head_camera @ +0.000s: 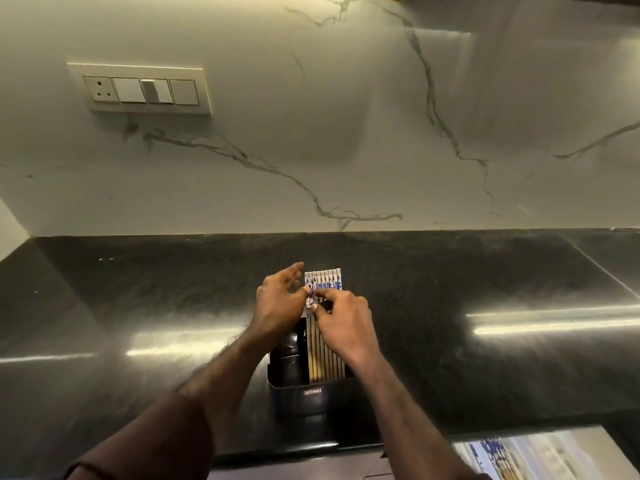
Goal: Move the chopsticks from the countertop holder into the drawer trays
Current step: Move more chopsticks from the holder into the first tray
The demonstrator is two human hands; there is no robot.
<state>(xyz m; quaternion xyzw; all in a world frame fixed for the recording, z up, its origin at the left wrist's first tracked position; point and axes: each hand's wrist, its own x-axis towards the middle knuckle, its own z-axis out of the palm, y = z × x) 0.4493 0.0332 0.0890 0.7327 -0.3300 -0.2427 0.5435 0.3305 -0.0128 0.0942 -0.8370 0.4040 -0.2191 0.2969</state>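
Drawer trays (498, 455) already hold some chopsticks; both my grips, left (280, 303) and right (341, 318), pinch chopsticks (323, 282) in the holder (311, 396).

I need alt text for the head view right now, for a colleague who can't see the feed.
Both hands, left hand and right hand, pinch at a row of blue-and-white-topped chopsticks standing in a dark holder on a glossy black countertop. Behind is a marble-look backsplash with a switch plate; an open drawer shows at lower right.
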